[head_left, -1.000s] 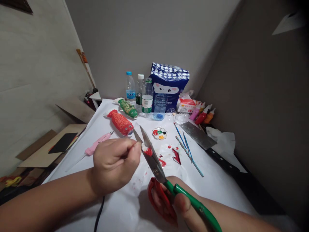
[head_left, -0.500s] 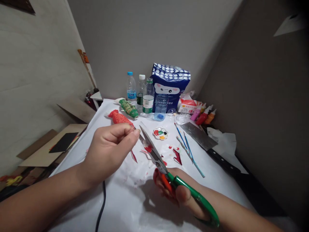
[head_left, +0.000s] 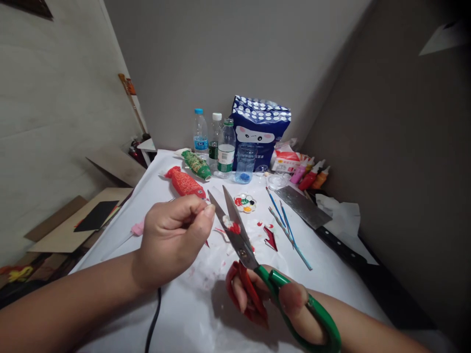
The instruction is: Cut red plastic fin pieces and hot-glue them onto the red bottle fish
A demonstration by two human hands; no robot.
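Scissors [head_left: 241, 247] with one green and one red handle hang above a white-covered table [head_left: 191, 318], blades parted, gripped by the right hand [head_left: 263, 284], its thumb through the green loop. A red-and-white scrap [head_left: 232, 225] shows against the blades. Near their tips, the left hand [head_left: 171, 240] pinches thumb and forefinger together; what they hold, if anything, cannot be told. Beyond lie a red fish figure [head_left: 184, 183], a green one and a paint palette [head_left: 253, 208]. A cleaver [head_left: 303, 206] rests at right; plastic bottles [head_left: 225, 156] and a blue bag [head_left: 253, 159] stand behind.
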